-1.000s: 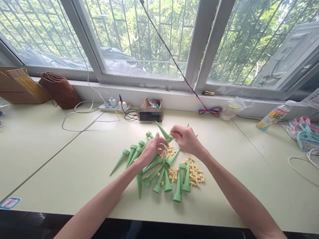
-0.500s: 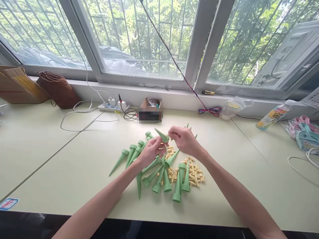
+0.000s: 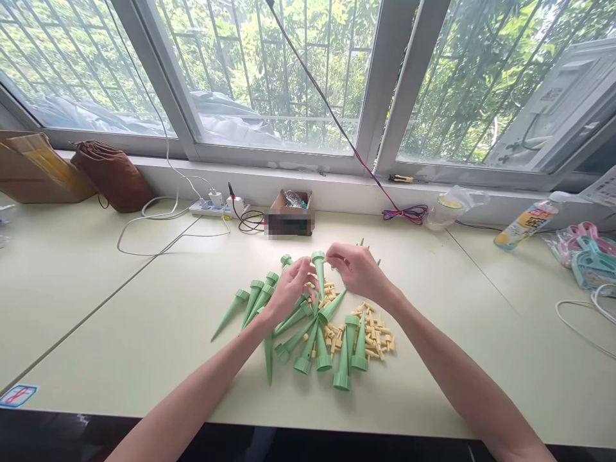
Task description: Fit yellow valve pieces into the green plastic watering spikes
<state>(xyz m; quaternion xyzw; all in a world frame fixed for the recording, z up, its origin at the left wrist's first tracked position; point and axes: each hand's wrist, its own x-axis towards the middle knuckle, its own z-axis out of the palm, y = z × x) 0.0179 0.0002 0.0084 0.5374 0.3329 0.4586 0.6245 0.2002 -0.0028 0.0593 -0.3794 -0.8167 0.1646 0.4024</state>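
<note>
Between my hands a green plastic plant-watering spike (image 3: 319,273) stands nearly upright, its ribbed cap at the top and its point down. My left hand (image 3: 291,285) has curled fingers against the spike's left side; their exact hold is partly hidden. On the other side my right hand (image 3: 356,266) pinches a small pale-yellow peg at the cap, mostly covered by the fingertips. Below lie several more green spikes (image 3: 341,359), pointing various ways. Small yellow pegs (image 3: 378,333) are heaped among them and to their right.
Along the window sill stand a cardboard box (image 3: 38,167), a brown drawstring pouch (image 3: 113,176), a power strip (image 3: 212,206) with white cables, and a small open box (image 3: 291,205). Coiled wires (image 3: 407,213), a bottle (image 3: 529,221) and bagged plastic items (image 3: 591,256) sit at the right.
The spike between my hands has swung from pointing up and left to pointing down, with its cap now on top. My left fingers have loosened and shifted; my right hand has barely moved.
</note>
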